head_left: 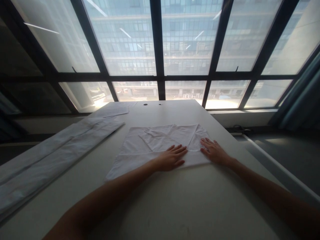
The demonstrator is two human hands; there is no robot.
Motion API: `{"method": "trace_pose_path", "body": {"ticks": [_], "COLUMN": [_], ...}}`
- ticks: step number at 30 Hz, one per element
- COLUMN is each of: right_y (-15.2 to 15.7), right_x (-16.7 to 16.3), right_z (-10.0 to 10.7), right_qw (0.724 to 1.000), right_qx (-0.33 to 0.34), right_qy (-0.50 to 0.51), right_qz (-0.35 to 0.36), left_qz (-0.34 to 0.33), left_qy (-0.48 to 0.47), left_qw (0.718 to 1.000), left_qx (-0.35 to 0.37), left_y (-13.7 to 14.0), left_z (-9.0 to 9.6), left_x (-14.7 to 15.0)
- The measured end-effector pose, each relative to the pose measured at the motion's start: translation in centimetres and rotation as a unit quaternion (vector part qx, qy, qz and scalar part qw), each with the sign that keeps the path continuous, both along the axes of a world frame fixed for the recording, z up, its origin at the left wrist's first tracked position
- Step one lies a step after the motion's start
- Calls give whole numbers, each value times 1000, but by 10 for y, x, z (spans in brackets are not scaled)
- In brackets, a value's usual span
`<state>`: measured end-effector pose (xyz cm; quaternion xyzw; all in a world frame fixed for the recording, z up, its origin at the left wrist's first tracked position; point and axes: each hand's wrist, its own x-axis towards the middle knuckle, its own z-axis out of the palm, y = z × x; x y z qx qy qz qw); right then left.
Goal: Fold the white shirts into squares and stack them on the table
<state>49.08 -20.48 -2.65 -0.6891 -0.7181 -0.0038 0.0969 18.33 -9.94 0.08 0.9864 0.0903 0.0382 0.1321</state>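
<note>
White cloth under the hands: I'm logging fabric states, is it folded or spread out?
Folded, at least partly: the white cloth shows overlapping layers, with one slanting edge ending near the left hand.

Dark-framed windows [160, 50], building [187, 43] beyond (hazy); bluish curtain [300, 96] far right; white strip [280, 166] along floor [297, 150].

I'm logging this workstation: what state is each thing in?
Left hand: open, palm down on central cloth
Right hand: open, fingers on that cloth's right side
Central cloth: folded over, lightly creased
Long left cloth: layered, lying lengthwise
Far-left cloth: lying flat
Right curtain: gathered, hanging
Windows: appear shut
</note>
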Motion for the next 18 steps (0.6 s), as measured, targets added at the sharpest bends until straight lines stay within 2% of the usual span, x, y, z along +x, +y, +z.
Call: {"method": "trace_pose_path", "body": {"ticks": [8,15,18], "right_y": [-5,-35,-40], "right_x": [-6,-10,-9], "right_z": [5,-14,-17], "right_qw": [1000,1000,1000], "right_qx": [-17,13,26], "right_qy": [-16,-18,-7], "right_qz": [2,-4,-10], "left_qz": [10,2,-2], "left_qy": [24,17,4], "left_qw": [1000,1000,1000], "left_qx": [6,-11,-14], "left_y": [-2,-33,-33], "left_z": [-1,-1,4], "left_x": [1,-9,-14]}}
